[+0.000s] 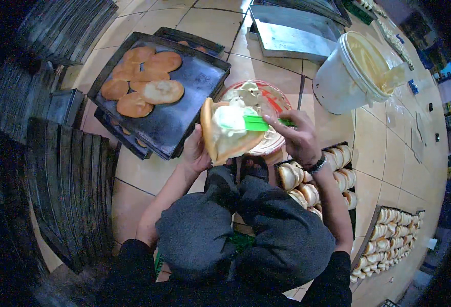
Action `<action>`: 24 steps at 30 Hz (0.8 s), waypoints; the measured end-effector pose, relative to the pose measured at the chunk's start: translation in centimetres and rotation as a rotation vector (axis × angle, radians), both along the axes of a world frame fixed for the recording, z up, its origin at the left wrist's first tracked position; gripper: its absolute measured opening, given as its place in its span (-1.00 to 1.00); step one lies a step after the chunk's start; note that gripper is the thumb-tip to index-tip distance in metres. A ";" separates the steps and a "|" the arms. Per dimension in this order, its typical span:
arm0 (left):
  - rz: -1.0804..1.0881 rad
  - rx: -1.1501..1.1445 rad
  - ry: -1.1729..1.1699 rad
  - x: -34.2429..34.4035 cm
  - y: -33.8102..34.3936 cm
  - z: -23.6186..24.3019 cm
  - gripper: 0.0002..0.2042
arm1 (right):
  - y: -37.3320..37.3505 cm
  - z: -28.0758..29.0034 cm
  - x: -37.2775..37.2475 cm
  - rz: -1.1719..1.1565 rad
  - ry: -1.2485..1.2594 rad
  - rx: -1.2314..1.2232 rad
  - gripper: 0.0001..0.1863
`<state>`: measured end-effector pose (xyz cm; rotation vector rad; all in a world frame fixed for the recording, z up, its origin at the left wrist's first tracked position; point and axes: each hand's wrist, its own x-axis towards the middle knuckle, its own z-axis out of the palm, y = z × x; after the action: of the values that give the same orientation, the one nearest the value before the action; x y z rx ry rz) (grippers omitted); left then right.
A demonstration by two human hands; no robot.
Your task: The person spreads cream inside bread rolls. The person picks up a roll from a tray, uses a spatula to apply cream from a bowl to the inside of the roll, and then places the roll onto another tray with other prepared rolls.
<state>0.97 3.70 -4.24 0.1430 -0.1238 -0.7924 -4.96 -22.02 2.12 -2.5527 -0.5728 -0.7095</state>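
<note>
Bread (235,145) in left fingers (198,135), green spatula (256,123) in right fingers (282,128)

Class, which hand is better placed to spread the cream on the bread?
Probably the right hand: it grips the green spatula, which reaches the cream on the bread. The left hand is occupied supporting the bread.

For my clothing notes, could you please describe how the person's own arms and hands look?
Black fabric sleeves end near the elbows, leaving the forearms bare. The left hand and right hand are ungloved; a dark, beaded-looking bracelet with silvery glints circles the right wrist.
</note>
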 end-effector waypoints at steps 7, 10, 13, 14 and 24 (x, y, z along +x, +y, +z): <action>-0.100 0.196 0.095 1.6 1.7 0.8 -0.41 | -3.7 2.0 -1.8 -0.110 -0.031 -0.179 -0.44; -0.113 0.372 -0.062 1.5 1.4 1.9 -0.40 | -2.2 3.0 -2.3 -0.089 0.094 0.053 -0.39; -0.112 0.313 -0.126 1.5 0.5 2.1 -0.38 | 0.2 4.0 -2.5 -0.090 0.163 0.050 -0.38; -0.021 0.366 -0.088 1.5 0.1 2.2 -0.48 | 0.4 3.9 -2.7 -0.094 0.160 0.053 -0.38; 0.420 0.702 -0.242 2.8 0.5 2.9 -0.60 | -2.2 -6.3 -6.1 -0.163 0.421 0.125 -0.44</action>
<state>3.76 4.21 -1.37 0.9021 -0.0355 -0.3670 -11.01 -24.23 -4.15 -2.5421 -0.1768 -0.2323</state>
